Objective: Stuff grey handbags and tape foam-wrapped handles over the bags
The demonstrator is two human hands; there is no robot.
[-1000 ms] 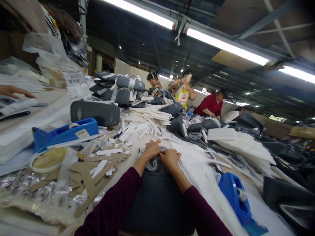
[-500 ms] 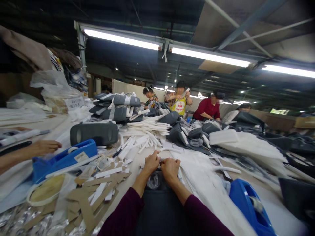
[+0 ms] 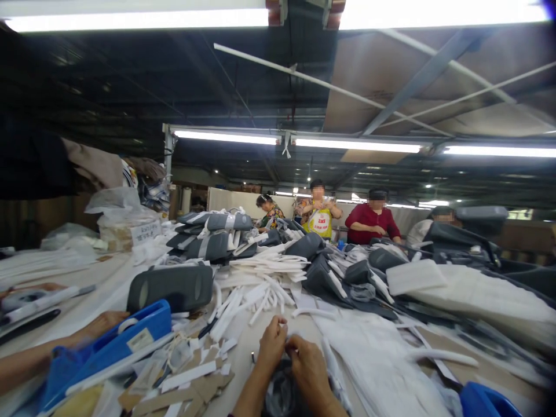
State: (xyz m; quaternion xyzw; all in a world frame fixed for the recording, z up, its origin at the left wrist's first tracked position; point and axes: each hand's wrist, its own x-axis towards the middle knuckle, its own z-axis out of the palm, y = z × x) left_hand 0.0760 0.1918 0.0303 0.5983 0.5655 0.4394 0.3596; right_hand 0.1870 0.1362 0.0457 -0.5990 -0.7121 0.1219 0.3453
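My left hand [image 3: 273, 343] and my right hand [image 3: 307, 360] are close together low in the middle of the view, fingers bent inward and pinched. What lies between the fingertips is too small and covered to make out. Just below them, between my wrists, is a dark grey item with crumpled clear plastic [image 3: 280, 389] showing at its top. Most of that item is cut off by the lower edge. A small metal piece [image 3: 253, 357] shows beside my left wrist. Ahead of my fingers lie loose white foam strips [image 3: 264, 292].
Left, a co-worker's hand [image 3: 104, 325] reaches by a blue tape dispenser [image 3: 150, 330]. Cardboard scraps [image 3: 195, 391] lie nearby. Grey padded pieces [image 3: 171, 288] pile up behind; white foam sheets [image 3: 369, 347] spread right, near another blue dispenser [image 3: 486, 401]. Several people stand across the table.
The camera has tilted up, so the scene sits lower in the picture. My hands stay together at the top of the dark item. The co-worker's hand on the left has moved closer to the dispenser.
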